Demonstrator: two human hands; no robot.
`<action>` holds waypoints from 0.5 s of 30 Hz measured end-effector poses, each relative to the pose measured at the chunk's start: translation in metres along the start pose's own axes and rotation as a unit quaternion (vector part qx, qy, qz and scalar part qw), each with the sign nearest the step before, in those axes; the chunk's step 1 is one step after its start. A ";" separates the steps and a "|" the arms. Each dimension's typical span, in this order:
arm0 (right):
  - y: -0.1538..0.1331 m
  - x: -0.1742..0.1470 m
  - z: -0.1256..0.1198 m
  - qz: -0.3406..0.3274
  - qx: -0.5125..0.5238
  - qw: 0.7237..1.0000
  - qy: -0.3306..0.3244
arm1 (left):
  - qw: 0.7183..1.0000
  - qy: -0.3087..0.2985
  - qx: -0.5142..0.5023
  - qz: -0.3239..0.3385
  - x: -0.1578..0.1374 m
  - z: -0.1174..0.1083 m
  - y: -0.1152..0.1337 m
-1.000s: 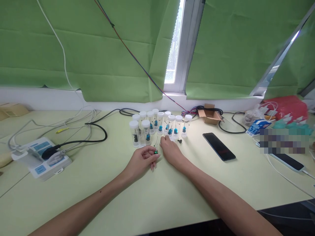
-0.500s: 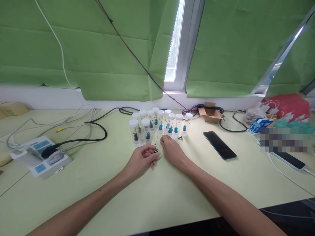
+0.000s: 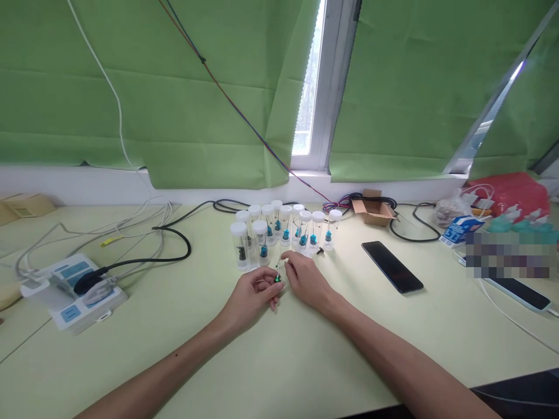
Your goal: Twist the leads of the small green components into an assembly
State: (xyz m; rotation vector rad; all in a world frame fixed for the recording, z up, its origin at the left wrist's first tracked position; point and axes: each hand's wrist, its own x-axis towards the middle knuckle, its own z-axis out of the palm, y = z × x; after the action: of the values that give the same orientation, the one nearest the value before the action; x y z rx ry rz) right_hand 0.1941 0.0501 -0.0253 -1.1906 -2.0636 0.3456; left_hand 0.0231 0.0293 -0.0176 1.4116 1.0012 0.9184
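Observation:
My left hand (image 3: 258,290) is closed in a pinch on a small green part (image 3: 278,279) with a thin metal rod standing up from it. Close to the rod's upper end is my right hand (image 3: 305,276), its index finger reaching left and apart from the thumb. The fingertip is at the rod; whether it touches is too small to tell. Behind both hands stand several clear tubes (image 3: 239,247) with white caps. Most contain blue parts on thin rods; the front-left one has a dark part. A small black piece (image 3: 320,251) lies right of the tubes.
A black phone (image 3: 392,266) lies to the right, with an opened cardboard box (image 3: 373,208) behind it. A white power strip (image 3: 87,294) with plugs and cables is at left. Another phone (image 3: 519,291) with a cable lies far right, near a blue-and-white packet (image 3: 463,228).
My right index finger has stretched out toward the top of the rod from a bunched pose. My left hand keeps the green part. The whole view has shifted slightly.

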 end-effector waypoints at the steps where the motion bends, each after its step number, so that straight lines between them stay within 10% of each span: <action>1: 0.000 0.000 0.000 -0.004 -0.003 1.000 -0.001 | 1.000 -0.001 -0.002 0.003 0.000 0.000 -0.001; 15: 0.004 0.001 0.004 -0.019 0.017 0.999 0.025 | 1.000 0.010 0.006 -0.003 -0.001 -0.001 0.002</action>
State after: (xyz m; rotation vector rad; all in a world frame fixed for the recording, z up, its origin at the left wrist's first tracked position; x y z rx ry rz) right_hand 0.1934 0.0538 -0.0296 -1.1279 -2.0263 0.3290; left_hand 0.0225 0.0290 -0.0157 1.4120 1.0262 0.9249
